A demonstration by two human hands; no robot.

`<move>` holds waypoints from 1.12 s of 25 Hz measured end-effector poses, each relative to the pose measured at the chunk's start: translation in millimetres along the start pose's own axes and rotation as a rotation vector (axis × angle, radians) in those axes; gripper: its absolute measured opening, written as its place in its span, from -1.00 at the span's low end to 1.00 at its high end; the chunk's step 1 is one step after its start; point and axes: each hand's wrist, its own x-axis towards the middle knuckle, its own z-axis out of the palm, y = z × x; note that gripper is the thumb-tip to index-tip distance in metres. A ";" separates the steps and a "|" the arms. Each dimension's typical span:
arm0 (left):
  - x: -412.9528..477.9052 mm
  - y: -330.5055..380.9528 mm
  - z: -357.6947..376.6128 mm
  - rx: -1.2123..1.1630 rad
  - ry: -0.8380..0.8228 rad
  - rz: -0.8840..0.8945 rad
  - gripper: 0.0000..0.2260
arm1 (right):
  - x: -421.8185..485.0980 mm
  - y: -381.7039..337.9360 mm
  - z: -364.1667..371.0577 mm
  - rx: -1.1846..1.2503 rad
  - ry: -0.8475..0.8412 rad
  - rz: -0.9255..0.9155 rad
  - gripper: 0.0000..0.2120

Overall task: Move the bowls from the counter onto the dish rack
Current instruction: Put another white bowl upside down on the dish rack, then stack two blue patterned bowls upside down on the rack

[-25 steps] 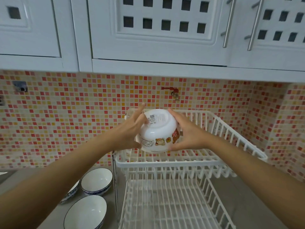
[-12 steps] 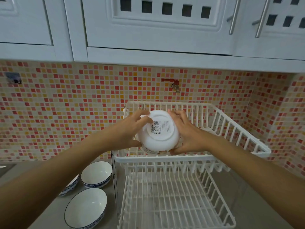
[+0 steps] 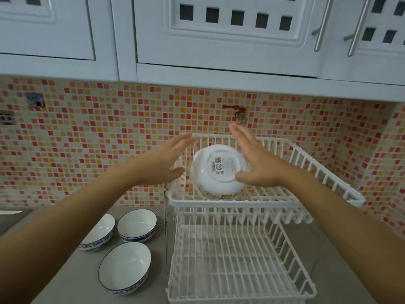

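A white bowl (image 3: 219, 172) with a label on its base lies upside down in the upper tier of the white two-tier dish rack (image 3: 263, 202). My left hand (image 3: 168, 163) is open just left of the bowl, fingers spread and off it. My right hand (image 3: 256, 163) is open at the bowl's right side, thumb close to its edge. Three white bowls with blue rims stand upright on the grey counter left of the rack: one at the far left (image 3: 100, 231), one beside it (image 3: 137, 224), one nearer me (image 3: 125, 266).
The rack's lower tier (image 3: 236, 268) holds nothing. White wall cabinets (image 3: 219, 40) hang low above the rack. A red tap (image 3: 238, 113) sticks out of the mosaic tile wall behind it. A sink edge (image 3: 11, 216) shows at the far left.
Both hands lowered the upturned bowl into the upper tier and let go of it. The fingers have spread and drawn slightly away from the bowl.
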 end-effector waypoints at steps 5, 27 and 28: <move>-48.2 -51.3 -20.2 -0.111 0.161 -0.278 -0.51 | 37.7 -104.4 44.1 0.104 0.259 -0.050 -0.35; -166.7 -152.7 295.1 -0.380 -0.377 -1.172 -0.54 | 94.5 -119.3 418.1 0.069 -0.265 0.665 -0.37; -167.0 -151.7 302.1 -0.396 -0.395 -1.186 -0.57 | 94.5 -119.4 424.3 0.102 -0.292 0.695 -0.38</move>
